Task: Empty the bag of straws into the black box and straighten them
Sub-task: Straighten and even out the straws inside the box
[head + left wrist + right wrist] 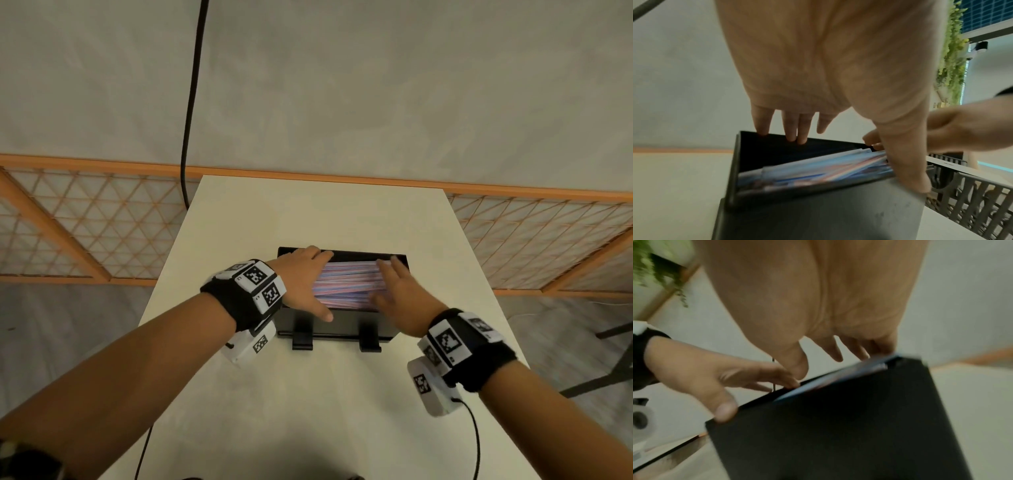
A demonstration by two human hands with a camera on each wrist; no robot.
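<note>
A black box stands at the middle of the white table, filled with pink, blue and white straws lying roughly left to right. My left hand lies flat over the straws' left ends, fingers straight, thumb on the box's front rim. My right hand is spread over their right ends. The left wrist view shows the straws slanted inside the box, my left hand above them. In the right wrist view, my right hand hovers over the box. No bag is in view.
The white table has bare surface in front of and behind the box. A black cable hangs behind the table's far edge. Orange lattice fencing runs along the floor on both sides. A grey slotted rack shows at the right.
</note>
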